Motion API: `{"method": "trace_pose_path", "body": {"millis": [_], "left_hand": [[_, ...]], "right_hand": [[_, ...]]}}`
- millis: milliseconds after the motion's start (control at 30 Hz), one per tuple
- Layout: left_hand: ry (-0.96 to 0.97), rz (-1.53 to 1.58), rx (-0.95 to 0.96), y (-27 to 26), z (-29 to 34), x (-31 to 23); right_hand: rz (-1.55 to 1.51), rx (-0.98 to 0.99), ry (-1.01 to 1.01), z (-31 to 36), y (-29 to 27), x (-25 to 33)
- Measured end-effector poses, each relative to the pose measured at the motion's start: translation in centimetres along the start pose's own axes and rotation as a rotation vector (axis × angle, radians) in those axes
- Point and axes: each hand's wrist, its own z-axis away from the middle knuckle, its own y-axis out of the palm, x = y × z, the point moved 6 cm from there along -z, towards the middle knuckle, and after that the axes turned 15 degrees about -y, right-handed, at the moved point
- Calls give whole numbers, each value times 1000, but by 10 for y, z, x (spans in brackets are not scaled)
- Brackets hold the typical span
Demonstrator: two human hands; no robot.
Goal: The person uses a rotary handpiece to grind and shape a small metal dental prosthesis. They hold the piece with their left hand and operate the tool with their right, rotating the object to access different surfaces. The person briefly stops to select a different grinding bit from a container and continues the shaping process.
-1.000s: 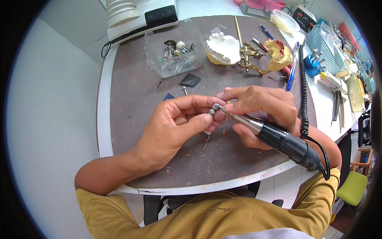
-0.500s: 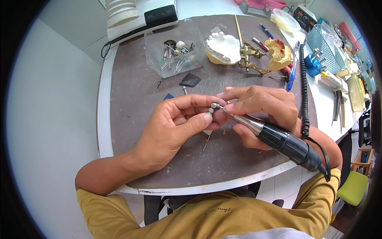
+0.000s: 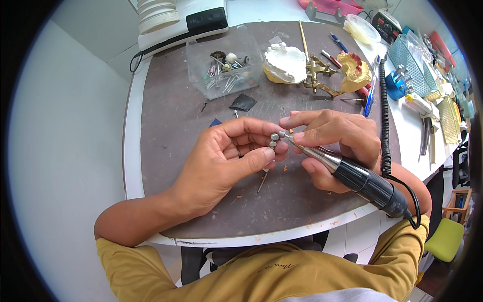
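Observation:
Between the thumb and fingers of my left hand is a small silvery metal dental bridge of rounded crowns. My right hand grips a black and silver rotary handpiece like a pen. Its small grey tip is right by the bridge's upper crown; whether they touch I cannot tell. The fingertips of both hands nearly meet. A thin metal-shanked bur lies under my left hand, and another bur is partly hidden behind its fingers.
Beyond my hands are a clear box of burs, a dark abrasive scrap, and a brass articulator with a white plaster cast. A coiled cord runs on the right near a blue bur stand. Orange crumbs dot the mat.
The bridge has turned in my left fingers and now stands more upright. My right hand and the handpiece have shifted slightly right, and the tip shows more clearly. The whole view has moved a little.

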Motion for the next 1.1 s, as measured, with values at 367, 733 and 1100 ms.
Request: {"method": "trace_pose_path", "body": {"millis": [367, 733, 1100], "left_hand": [[-21, -43, 7, 1, 0, 0], [-12, -46, 8, 1, 1, 0], [-23, -50, -3, 1, 1, 0]], "right_hand": [[-2, 58, -13, -5, 3, 3], [17, 54, -21, -4, 2, 4], [19, 50, -9, -5, 3, 3]]}}
